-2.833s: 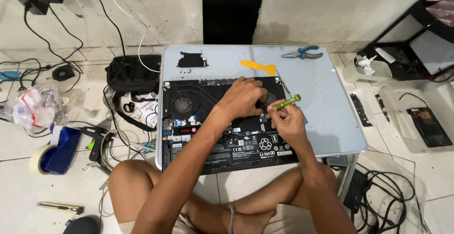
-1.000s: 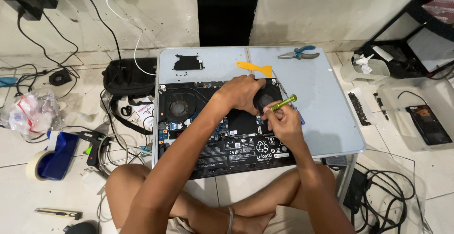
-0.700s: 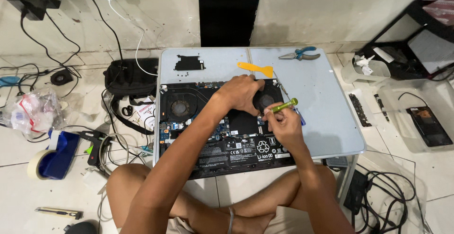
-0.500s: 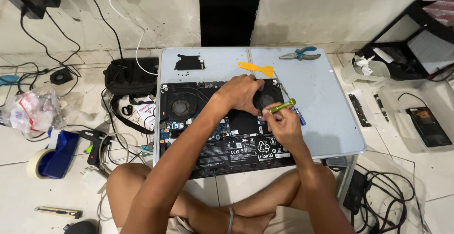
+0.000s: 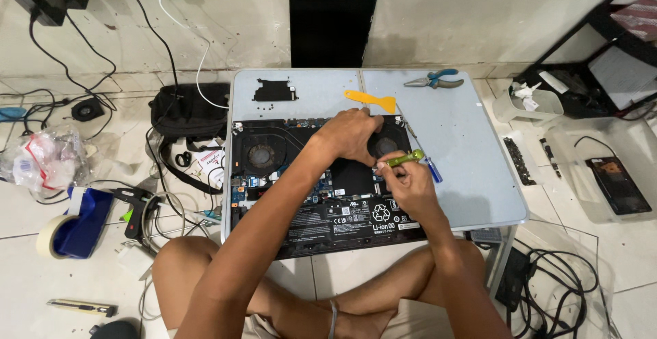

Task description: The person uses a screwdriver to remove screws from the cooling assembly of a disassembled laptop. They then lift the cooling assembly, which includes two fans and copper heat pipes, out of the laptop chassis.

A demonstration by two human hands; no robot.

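Fingers of the right hand (image 5: 408, 185) are pinching a green-handled screwdriver (image 5: 404, 159), its tip angling down into the opened laptop (image 5: 321, 195), while the left hand (image 5: 352, 133) is pressing flat, holding nothing, beside the right fan. A slipping tip could be scratching the board. Pale table (image 5: 465, 140) is carrying a yellow pry tool (image 5: 369, 99) and pliers (image 5: 431, 80); cables are littering the tiled floor (image 5: 27, 243)
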